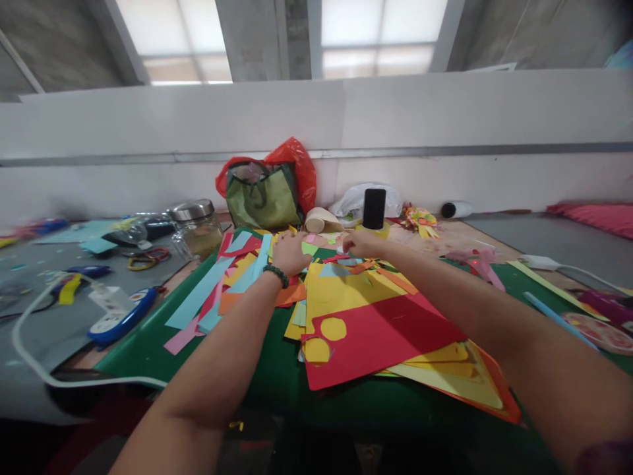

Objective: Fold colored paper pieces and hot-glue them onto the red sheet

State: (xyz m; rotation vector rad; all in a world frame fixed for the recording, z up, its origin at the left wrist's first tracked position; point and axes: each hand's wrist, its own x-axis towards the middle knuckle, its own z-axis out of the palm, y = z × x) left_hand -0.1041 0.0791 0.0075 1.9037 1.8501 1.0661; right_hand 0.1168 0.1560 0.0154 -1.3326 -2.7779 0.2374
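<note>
Head view: small paper scraps [324,254] lie at the far edge of the coloured paper pile [356,310] on the green mat [148,343]. The left hand [291,254] rests loosely curled on them; the right hand [361,244] pinches there, its grip unclear. Sorting goes best one piece at a time, the pile pinned flat.

Matt coloured paper sheets [376,330] cover a green matt mat [148,349], beside a glass jar [198,231] with shiny metal lid

We get bright daylight from the skylight panels [173,30], blown out to white. Table is evenly lit with soft shadows. Wide-angle stretch at the edges; left side and near forearms blurred.
</note>
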